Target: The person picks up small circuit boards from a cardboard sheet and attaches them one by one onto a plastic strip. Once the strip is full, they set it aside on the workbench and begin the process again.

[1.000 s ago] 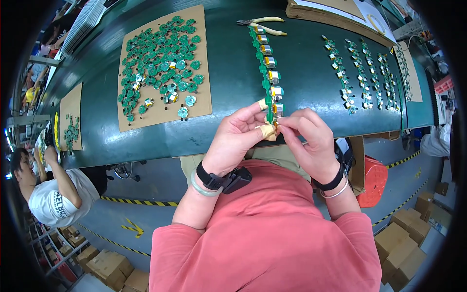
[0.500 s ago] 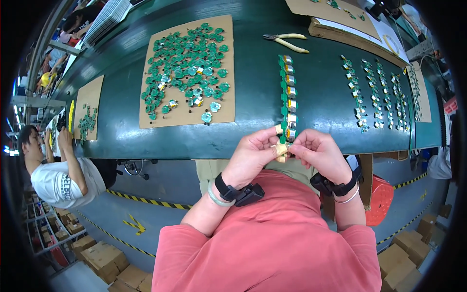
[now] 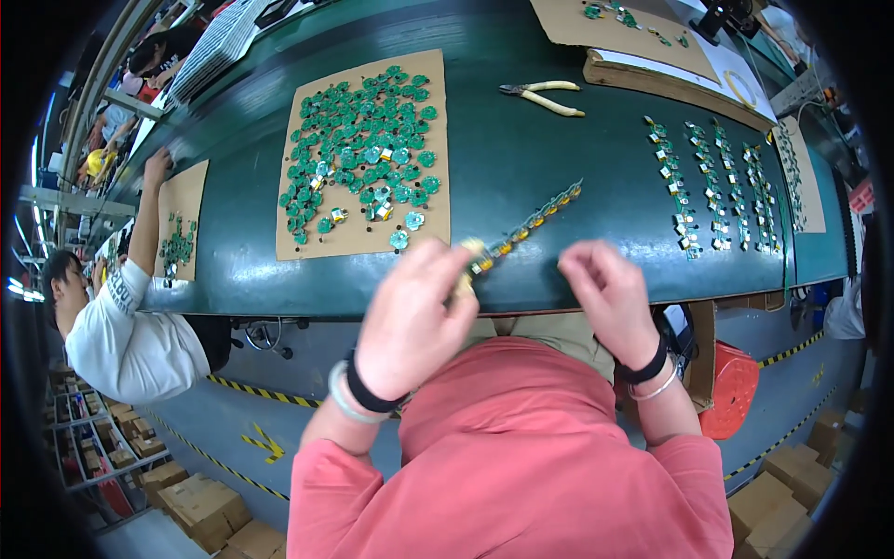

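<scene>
My left hand point(image 3: 410, 312) grips the near end of a strip of small green circuit boards point(image 3: 533, 224) between thumb and fingers, and pale finger cots cover some of its fingertips. The strip slants up and away to the right over the green table, with silver and yellow parts along it. Apart from the strip, to its right, my right hand point(image 3: 610, 293) is held closed, thumb against curled fingers. Whether something small sits in that pinch is hidden. Beyond the left hand lies a cardboard sheet point(image 3: 321, 244) covered with many loose round green boards point(image 3: 358, 140).
Pliers with cream handles point(image 3: 549, 98) lie at the far middle. Several board strips point(image 3: 712, 177) are laid out on the right. A raised wood-edged board point(image 3: 670, 91) stands at the far right. At the left, a co-worker point(image 3: 130, 317) reaches over a smaller cardboard sheet point(image 3: 186, 200).
My left hand has moved left with the strip, which has swung from upright to slanting. My right hand has come off the strip. The co-worker's arm has reached farther over the table.
</scene>
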